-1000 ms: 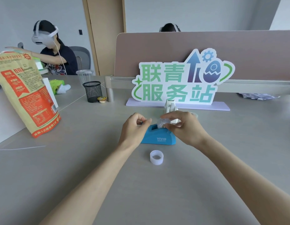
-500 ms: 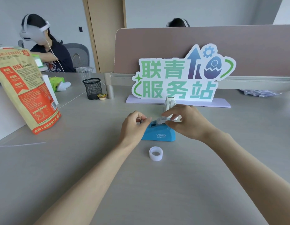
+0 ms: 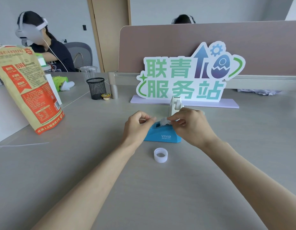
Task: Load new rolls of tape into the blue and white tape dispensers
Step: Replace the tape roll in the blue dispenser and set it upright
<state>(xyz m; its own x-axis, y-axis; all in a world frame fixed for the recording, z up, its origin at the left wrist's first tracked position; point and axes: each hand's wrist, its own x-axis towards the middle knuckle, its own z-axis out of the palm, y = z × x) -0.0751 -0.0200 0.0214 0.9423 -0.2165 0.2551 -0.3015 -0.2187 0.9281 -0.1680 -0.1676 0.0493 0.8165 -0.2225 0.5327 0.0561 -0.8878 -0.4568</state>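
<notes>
Head view: two bare forearms reach from the near edge to the middle of a grey surface (image 3: 94, 171).
Blue dispenser (image 3: 162, 136): stands on the surface between the two hands, with white "VIVID" lettering on its near side.
Tape roll (image 3: 165, 121): clear, sitting in the top of the blue dispenser, partly hidden by fingers.
Right grip (image 3: 192, 126): thumb and fingers curled, pinching the tape roll from the right.
Left grip (image 3: 138, 126): fingers curled, thumb and forefinger pressed together just left of the blue dispenser's top. I cannot tell whether a tape end lies between them.
Spare roll (image 3: 160, 154): whitish ring lying flat on the surface, near side of the blue dispenser, apart from it and untouched.
White dispenser (image 3: 176, 105): upright just beyond the right grip, its base hidden by that hand.
Sign (image 3: 185, 78): green and blue cut-out lettering on a pale base, far side of the white dispenser, in front of a brown partition (image 3: 193, 40).
Orange pouch (image 3: 27, 90): stands tilted at the left.
Mesh cup (image 3: 96, 88): black, far left of centre, with a small yellow-lidded tub (image 3: 106, 96) just beside it.
Seated person (image 3: 49, 52): far left, wearing a headset.
</notes>
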